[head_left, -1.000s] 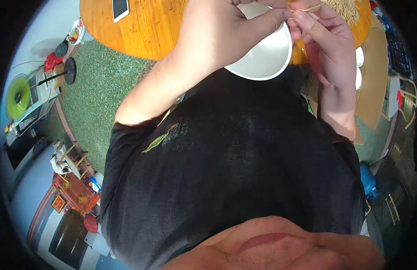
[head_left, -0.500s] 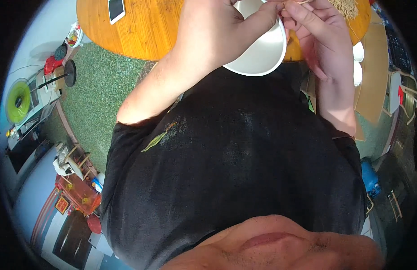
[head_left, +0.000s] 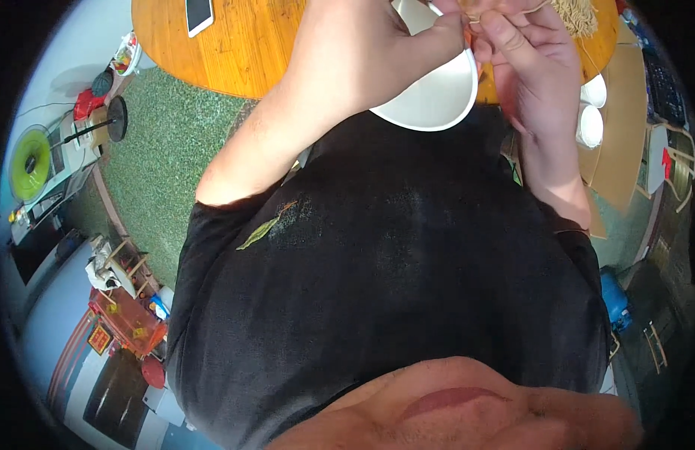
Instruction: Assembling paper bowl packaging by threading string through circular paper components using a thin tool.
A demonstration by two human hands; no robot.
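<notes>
A white round container (head_left: 430, 97), open at the top, stands at the table's near edge, partly behind my hands. Across it reaches my left hand (head_left: 355, 56), thumb and fingers pinched together near the far rim on a beige cord. My right hand (head_left: 534, 67) meets it there, its thumb pressed against the fingers on the same thin cord (head_left: 541, 7). The fingertips of both hands nearly touch, and the picture's top edge cuts off part of them. Beside my right hand lies a bundle of beige cord (head_left: 576, 16), with one strand trailing down from it.
A white phone (head_left: 200, 15) lies on the round wooden table (head_left: 246, 49) to the left. Lower right of the table are two white cylindrical things (head_left: 590, 126) on a brown cardboard sheet (head_left: 621, 135). A fan (head_left: 31, 165) stands far left over green flooring.
Both hands have shifted very slightly at the fingertips, still joined over the container. The view has tilted a little, so the container and the white cylindrical things appear slightly lower.
</notes>
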